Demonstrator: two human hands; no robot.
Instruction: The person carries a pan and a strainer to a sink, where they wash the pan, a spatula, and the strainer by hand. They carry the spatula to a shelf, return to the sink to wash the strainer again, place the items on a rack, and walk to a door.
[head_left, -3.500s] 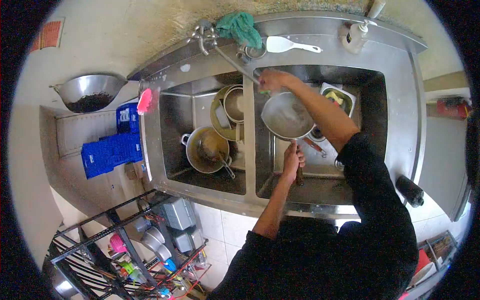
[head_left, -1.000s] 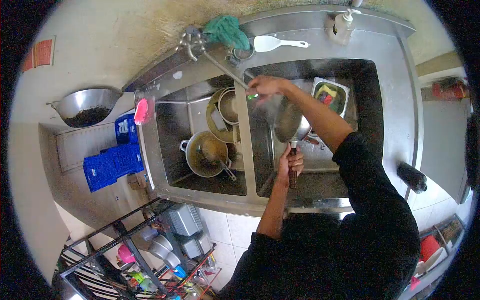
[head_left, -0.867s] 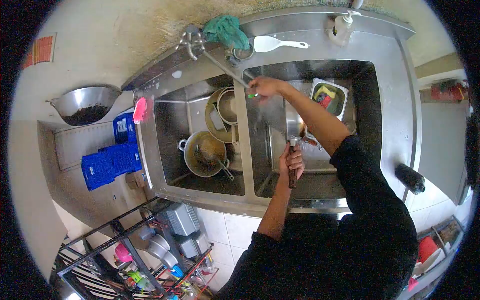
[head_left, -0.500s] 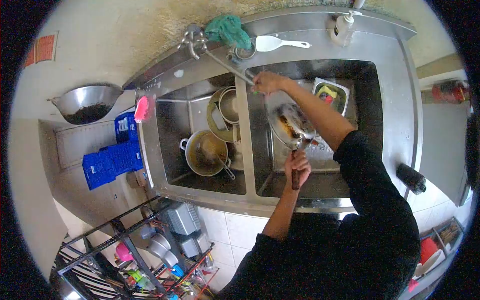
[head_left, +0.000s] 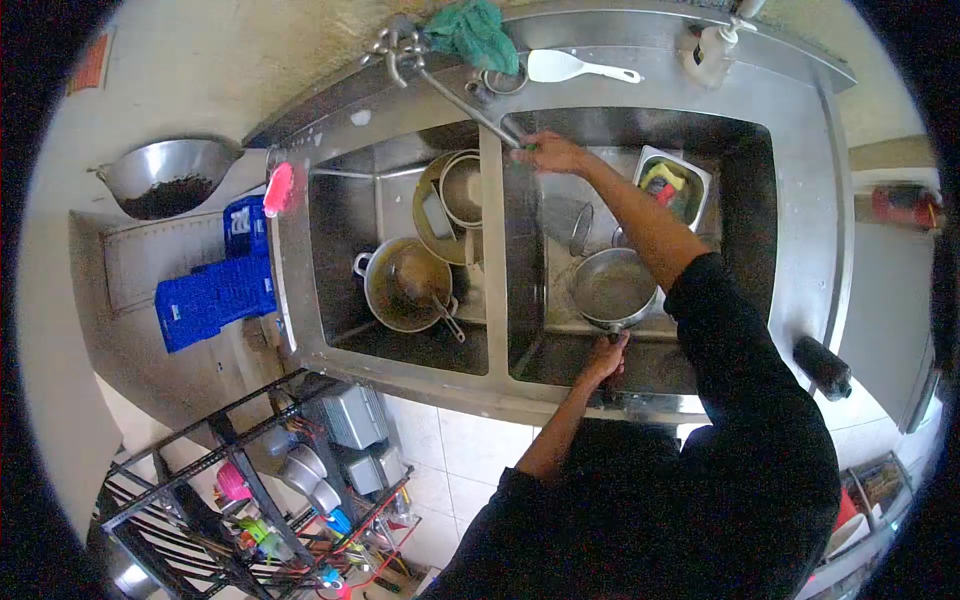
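Observation:
My left hand (head_left: 604,360) is wrapped round the dark handle of a metal pan (head_left: 614,286), whose inside faces up in the right basin. My right hand (head_left: 550,153) is at the end of the tap's long spout (head_left: 455,97), with its fingers closed around it; a bit of green shows at the fingertips. Between the hands lies a mesh strainer (head_left: 569,224). Beyond my right forearm, a square metal tray (head_left: 692,178) holds a yellow and red sponge (head_left: 664,186).
In the left basin are a two-handled pot (head_left: 392,290) with a ladle and stacked bowls (head_left: 461,190). Along the back ledge lie a green cloth (head_left: 478,36), a white spatula (head_left: 577,68) and a soap bottle (head_left: 711,56). A wok (head_left: 168,172) stands at the left.
The pan has tipped from a tilted, raised pose to lying level and lower in the basin, uncovering the strainer. My right hand stays at the spout. The view has shifted slightly.

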